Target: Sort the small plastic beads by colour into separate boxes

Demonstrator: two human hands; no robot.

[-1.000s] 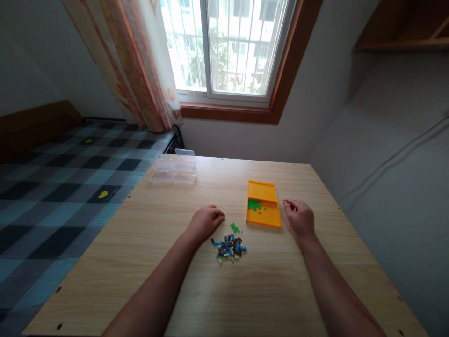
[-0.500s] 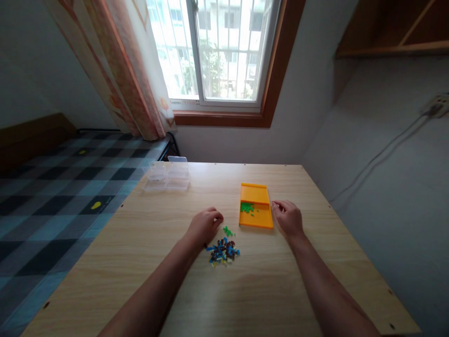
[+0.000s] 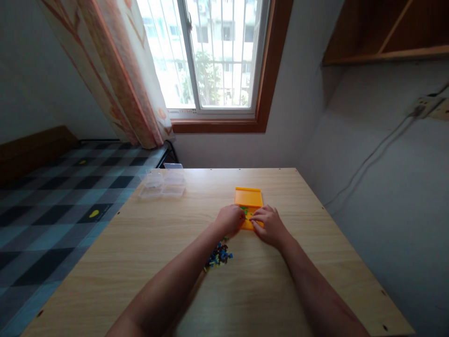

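An orange tray [image 3: 248,197] with a divider lies flat on the table; small green pieces [image 3: 244,212] are in its nearer compartment. My left hand [image 3: 229,220] is at the tray's left edge, its fingers curled together over that compartment; whatever they pinch is too small to make out. From the right, my right hand [image 3: 270,225] reaches over the same compartment, thumb and fingers slightly apart, with no held thing visible. Beside my left forearm sits a pile of small blue, brown and yellow pieces [image 3: 220,254], partly hidden by the arm. A few loose green pieces [image 3: 225,239] show just above the pile.
A clear plastic compartment box [image 3: 174,189] with raised lids stands at the table's far left. The wooden table [image 3: 266,290] meets a bed [image 3: 70,196] on the left. A window [image 3: 224,61] is ahead, and a cable [image 3: 368,154] runs down the right wall.
My left hand has moved right, from beside the loose green pieces to the tray. My right hand has come left from the tray's right edge to over the near compartment. The view has shifted slightly.
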